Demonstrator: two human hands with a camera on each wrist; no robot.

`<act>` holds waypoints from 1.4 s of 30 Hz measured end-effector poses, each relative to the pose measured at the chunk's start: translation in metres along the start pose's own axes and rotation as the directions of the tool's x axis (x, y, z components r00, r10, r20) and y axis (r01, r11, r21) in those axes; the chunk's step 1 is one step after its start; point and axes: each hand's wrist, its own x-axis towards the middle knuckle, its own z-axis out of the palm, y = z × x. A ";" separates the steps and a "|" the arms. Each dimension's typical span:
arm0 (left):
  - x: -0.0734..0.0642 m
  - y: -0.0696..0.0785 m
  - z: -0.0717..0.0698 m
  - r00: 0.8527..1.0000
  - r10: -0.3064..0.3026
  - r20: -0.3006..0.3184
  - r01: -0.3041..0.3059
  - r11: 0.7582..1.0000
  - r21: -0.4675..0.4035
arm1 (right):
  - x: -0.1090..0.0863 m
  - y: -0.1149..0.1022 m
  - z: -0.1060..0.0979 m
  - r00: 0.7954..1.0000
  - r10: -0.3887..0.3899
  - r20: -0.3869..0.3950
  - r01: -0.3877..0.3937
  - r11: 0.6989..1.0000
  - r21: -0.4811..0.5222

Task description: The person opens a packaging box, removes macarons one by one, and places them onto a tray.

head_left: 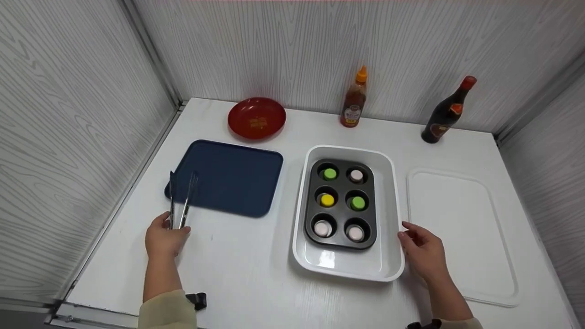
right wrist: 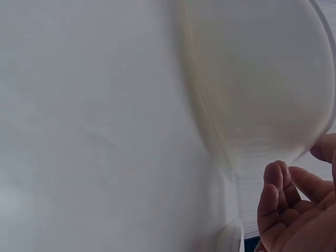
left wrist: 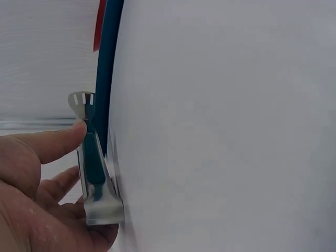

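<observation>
My left hand [head_left: 165, 240] holds a pair of metal tongs [head_left: 184, 214], whose spread arms reach over the near left corner of a dark blue board [head_left: 233, 178]. In the left wrist view the thumb lies against the arm of the tongs [left wrist: 104, 210]. My right hand [head_left: 425, 251] is at the right side of a white rectangular bin [head_left: 340, 273], thumb and forefinger touching its edge, the other fingers loosely bent. Inside the bin lies a dark muffin tin [head_left: 342, 188]. Its cups hold small round pieces: two green, one yellow [head_left: 327, 200], three pale pink.
A red plate [head_left: 256, 119] lies at the back left. Near the back wall stand an orange-capped sauce bottle [head_left: 353, 106] and a dark red-capped bottle [head_left: 445, 114]. A flat white lid [head_left: 457, 228] lies on the table right of the bin. Panels enclose the table.
</observation>
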 end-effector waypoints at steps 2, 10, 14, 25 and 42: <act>0.002 0.000 0.002 1.000 -0.005 0.005 0.005 1.000 0.014 | -0.001 0.000 0.000 1.000 0.006 0.004 -0.006 1.000 0.011; 0.007 -0.001 0.006 0.999 0.033 -0.019 -0.032 0.997 0.068 | -0.008 -0.006 0.002 0.999 0.017 0.036 -0.017 1.000 0.001; 0.007 -0.003 0.005 0.999 0.022 -0.035 -0.019 0.998 0.063 | -0.009 -0.006 0.002 0.999 0.003 0.046 -0.003 1.000 -0.012; 0.001 -0.001 0.010 0.995 0.084 -0.046 -0.070 0.967 0.247 | -0.014 -0.005 0.006 1.000 0.014 0.018 -0.014 1.000 -0.022; -0.033 0.039 0.021 0.908 0.369 -0.200 -0.312 0.912 0.266 | -0.016 -0.007 0.011 0.999 0.038 0.018 -0.038 0.999 -0.032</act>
